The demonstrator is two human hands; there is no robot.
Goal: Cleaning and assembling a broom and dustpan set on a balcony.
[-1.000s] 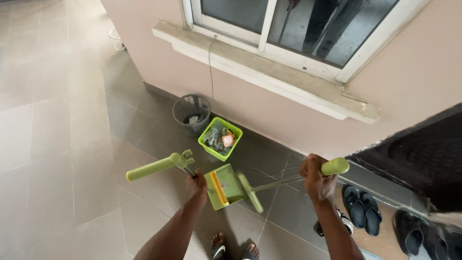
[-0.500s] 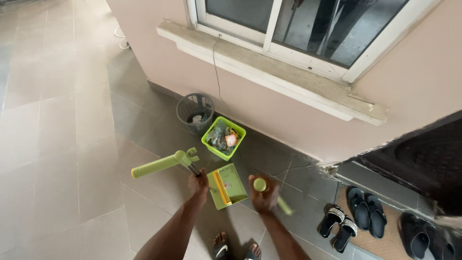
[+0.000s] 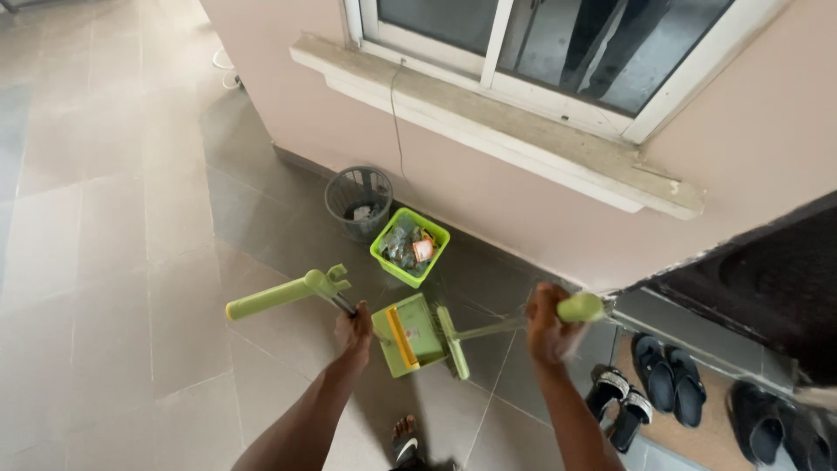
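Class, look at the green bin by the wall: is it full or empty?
Full: the green bin is packed with crumpled wrappers nearly to its rim.

Dustpan (image 3: 408,331): on the floor (image 3: 131,288), between the hands.
Crate (image 3: 410,247): behind the dustpan, by the wall (image 3: 488,192).
Basket (image 3: 358,201): left of the crate.
Sandals (image 3: 645,384): at the right.

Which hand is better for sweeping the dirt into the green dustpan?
The right hand, probably. It grips the broom's handle, and the broom head sits right beside the dustpan. The left hand is busy holding the dustpan's pole.
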